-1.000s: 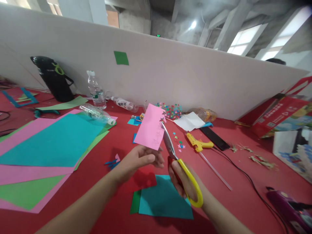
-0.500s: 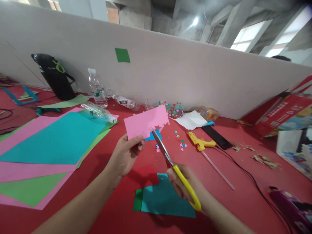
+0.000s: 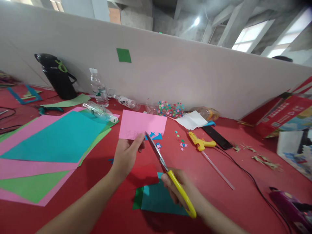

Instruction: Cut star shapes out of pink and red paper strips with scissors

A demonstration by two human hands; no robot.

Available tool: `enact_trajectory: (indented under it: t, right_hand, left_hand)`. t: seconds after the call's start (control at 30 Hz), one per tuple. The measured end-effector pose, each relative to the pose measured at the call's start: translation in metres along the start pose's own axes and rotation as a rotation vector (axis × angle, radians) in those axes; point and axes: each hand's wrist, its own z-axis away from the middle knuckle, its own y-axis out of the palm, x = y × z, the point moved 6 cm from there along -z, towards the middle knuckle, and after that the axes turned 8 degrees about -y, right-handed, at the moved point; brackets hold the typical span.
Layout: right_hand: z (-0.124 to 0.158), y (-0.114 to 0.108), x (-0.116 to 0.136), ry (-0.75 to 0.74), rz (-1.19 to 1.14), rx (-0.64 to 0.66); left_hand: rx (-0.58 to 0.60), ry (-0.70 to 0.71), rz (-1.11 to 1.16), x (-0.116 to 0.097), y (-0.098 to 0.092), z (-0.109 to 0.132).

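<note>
In my left hand (image 3: 128, 156), thumb over the lower edge, is a rectangular pink paper (image 3: 141, 121). Blue star-like shapes show at its lower right edge, where blue paper (image 3: 159, 136) lies behind. Yellow-handled scissors (image 3: 180, 187) are gripped by my right hand (image 3: 176, 185). Their blades look closed, with the tips at the pink sheet's lower edge, close to my left thumb; I cannot tell if they touch it. Below the hands lie red paper (image 3: 143, 175) and teal paper (image 3: 158, 201). Small loose stars (image 3: 182, 145) lie on the red table right of the blades.
Large teal sheets (image 3: 48, 139) cover the left, under a lying plastic bottle (image 3: 98, 111). A black flask (image 3: 57, 78) and upright bottle (image 3: 97, 89) stand behind. A container of stars (image 3: 170, 109), yellow glue gun (image 3: 201, 143) with its cord, and dark phone-like slab (image 3: 218, 138) lie right.
The pink paper has turned more level and shifted slightly left in my left hand. The scissors moved left and a little down, and their blades look closed in both frames.
</note>
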Motion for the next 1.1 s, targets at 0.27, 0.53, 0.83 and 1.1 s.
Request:
enact_trajectory:
  t: [0.27,0.53,0.83,1.1]
  right_hand:
    - [-0.002,-0.008,0.0,-0.035,0.051,0.039]
    - [0.002,-0.014,0.003,0.017,0.136,0.083]
    - [0.002,-0.014,-0.003,0.0,0.111,0.083]
    - [0.003,-0.015,0.002,0.015,0.128,0.071]
  left_hand:
    - [0.107,-0.086,0.115,0.011,0.003,-0.007]
    - [0.093,-0.091,0.165,0.015,-0.001,-0.012]
    - [0.117,-0.08,0.115,0.017,-0.004,-0.016]
    - [0.101,-0.09,0.106,0.014,-0.004,-0.015]
